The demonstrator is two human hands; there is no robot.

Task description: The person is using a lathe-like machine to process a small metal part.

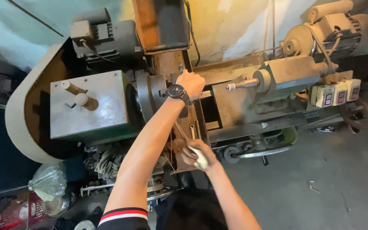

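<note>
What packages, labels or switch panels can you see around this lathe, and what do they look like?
Switch boxes: right of the lathe, three pale square boxes in a row with small dark and red faces.
Plastic bag: lower left, clear, crumpled, tied at the neck.
Red package: bottom left corner, flat, partly hidden.
Wristwatch: left wrist, round dark dial.
</note>
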